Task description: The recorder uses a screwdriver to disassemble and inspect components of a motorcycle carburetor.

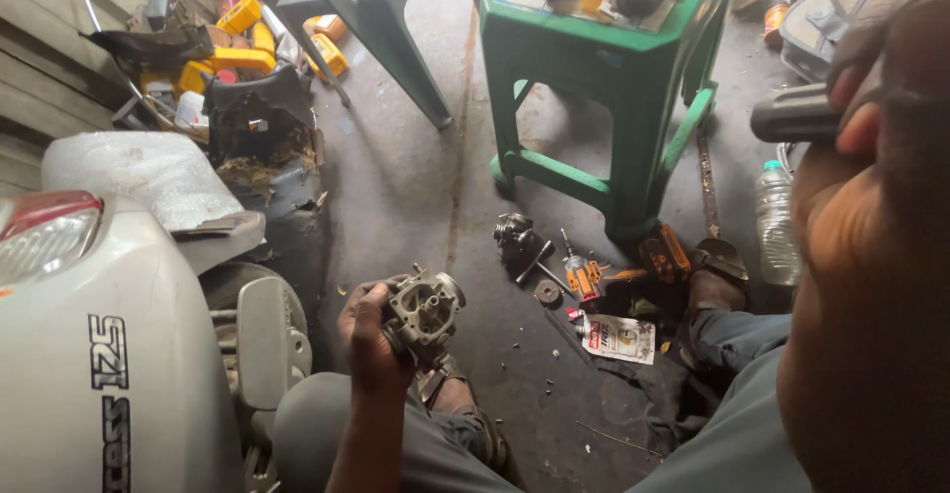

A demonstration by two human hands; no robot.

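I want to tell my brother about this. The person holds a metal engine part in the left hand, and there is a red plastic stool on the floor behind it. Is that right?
Not quite. The stool is green, not red, as the head view shows. The rest holds: the left hand grips the metal engine part, and the stool stands on the floor behind it.

Setting: small motorcycle repair workshop, work done at floor level. Evidence: stained, oil-darkened concrete floor (pixel 416 186); white scooter rear body with red tail lamp (pixel 89 335) parked at left; grey metal carburettor body (pixel 424 312) out of its machine; loose black engine parts (pixel 517 238), orange-handled screwdrivers (pixel 586 277) and scattered screws on the ground; green plastic stool (pixel 604 67) serving as parts stand; yellow oil containers (pixel 237 38) heaped against a wooden wall.
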